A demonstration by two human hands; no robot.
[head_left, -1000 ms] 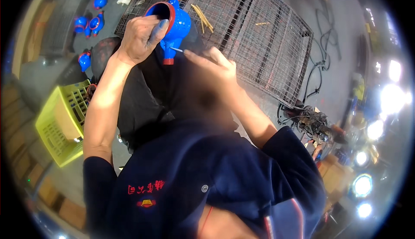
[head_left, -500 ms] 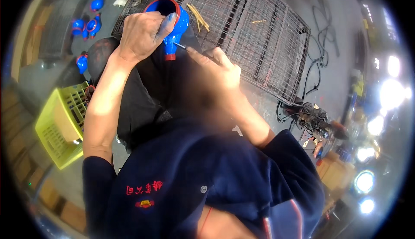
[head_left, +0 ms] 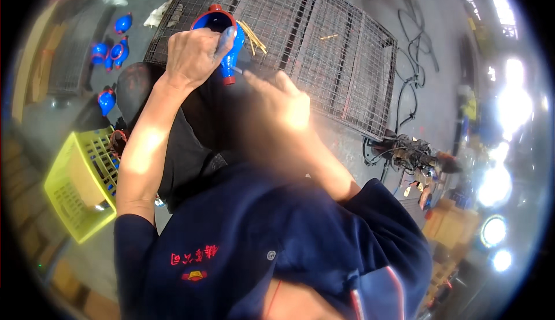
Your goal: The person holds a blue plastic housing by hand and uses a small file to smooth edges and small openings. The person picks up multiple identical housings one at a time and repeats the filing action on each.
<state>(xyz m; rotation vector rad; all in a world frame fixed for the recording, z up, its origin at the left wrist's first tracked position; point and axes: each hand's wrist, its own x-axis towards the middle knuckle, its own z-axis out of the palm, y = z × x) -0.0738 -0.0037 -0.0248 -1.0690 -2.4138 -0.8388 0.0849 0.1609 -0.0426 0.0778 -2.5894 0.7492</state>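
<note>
My left hand grips a blue housing by its rim. It looks like a water meter body, with a round red-edged opening and red pipe ends. From the right, my right hand holds a thin, pale rod-like tool with its tip at the neck of the housing, just above the lower red end. Motion blurs the tool, and its exact kind does not show. The right index finger points along it; the other fingers are partly blurred.
A wire mesh rack lies ahead, with yellowish sticks on it. Several similar blue housings sit on the floor at left. A yellow plastic crate stands beside my left forearm. Black cables trail at right.
The whole view has shifted slightly. My left hand keeps its grip on the housing. The tool tip in my right hand stays near the neck and looks more blurred now.
</note>
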